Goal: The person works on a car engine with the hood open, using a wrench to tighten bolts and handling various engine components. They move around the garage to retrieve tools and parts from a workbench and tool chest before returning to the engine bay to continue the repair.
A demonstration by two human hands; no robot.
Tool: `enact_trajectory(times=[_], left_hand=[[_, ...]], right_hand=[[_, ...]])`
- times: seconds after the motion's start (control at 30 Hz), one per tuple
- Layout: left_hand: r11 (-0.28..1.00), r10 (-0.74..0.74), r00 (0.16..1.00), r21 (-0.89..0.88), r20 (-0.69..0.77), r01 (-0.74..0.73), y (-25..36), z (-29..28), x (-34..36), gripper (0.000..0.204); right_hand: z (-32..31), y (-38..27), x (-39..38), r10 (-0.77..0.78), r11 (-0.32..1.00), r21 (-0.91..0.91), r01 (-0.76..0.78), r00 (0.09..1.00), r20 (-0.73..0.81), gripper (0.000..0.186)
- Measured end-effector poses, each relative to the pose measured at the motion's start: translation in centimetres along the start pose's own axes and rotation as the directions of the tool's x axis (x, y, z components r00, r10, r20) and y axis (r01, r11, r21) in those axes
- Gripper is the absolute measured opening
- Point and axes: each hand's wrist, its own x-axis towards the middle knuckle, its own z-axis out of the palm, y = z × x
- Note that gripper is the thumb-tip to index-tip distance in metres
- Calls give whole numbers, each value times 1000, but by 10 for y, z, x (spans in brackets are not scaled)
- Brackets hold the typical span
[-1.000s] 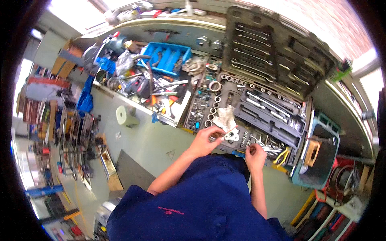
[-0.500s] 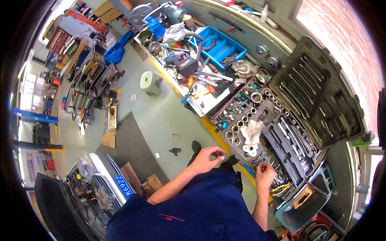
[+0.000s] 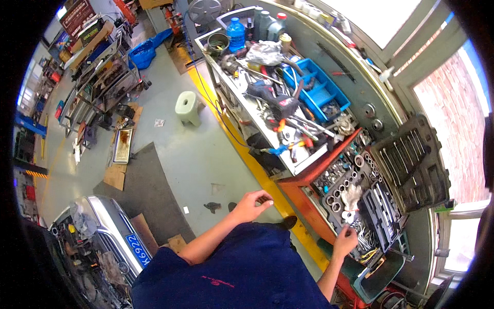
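Note:
My left hand [image 3: 251, 207] is raised over the floor in front of my dark blue jacket [image 3: 221, 262]. Its fingers curl toward the thumb; anything small between them is too dark to make out. Over the near edge of an open socket set case [image 3: 334, 216], my right hand [image 3: 346, 242] has its fingertips drawn together, their contents hidden. Just beyond it lie a soiled whitish glove or rag [image 3: 352, 198] and a white rounded part [image 3: 349, 217]. Sockets, a dark tool tray [image 3: 378, 219] and loose wrenches [image 3: 366, 238] surround them.
The case's lid [image 3: 411, 162], holding wrenches, leans open against the wall. A cluttered workbench [image 3: 303, 166] carries a blue divided bin [image 3: 321, 95]. A pale green stool [image 3: 188, 108] stands on the floor. At lower left is a car [image 3: 110, 226] with its engine bay exposed.
My view has shifted, so the case sits lower and more of the bench and its red cabinet side shows. Both hands keep nearly the same curled pose.

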Motion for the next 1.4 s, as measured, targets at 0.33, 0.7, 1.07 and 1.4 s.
enact_trajectory(times=[0.33,0.7,1.07,1.4], left_hand=[[994,-92,993,-57,-78,88,-50,-188,4,26],[926,-323,644,-93,-693,365,-107,-401,-101,21],[831,-548,62,-552,-834,-70,-196,-539,-197,15],[868,-446,101,-457,-889,-192,-257,-808,-348,12]], right_hand=[[126,-243,-100,-267,950,259,175,884,383,29],[356,-567,-137,-715,655,605,452,112,690,26],[434,-959,-318,-862,244,868,432,-313,398,24],[632,-928,-483,-397,838,375,397,-30,917,21]])
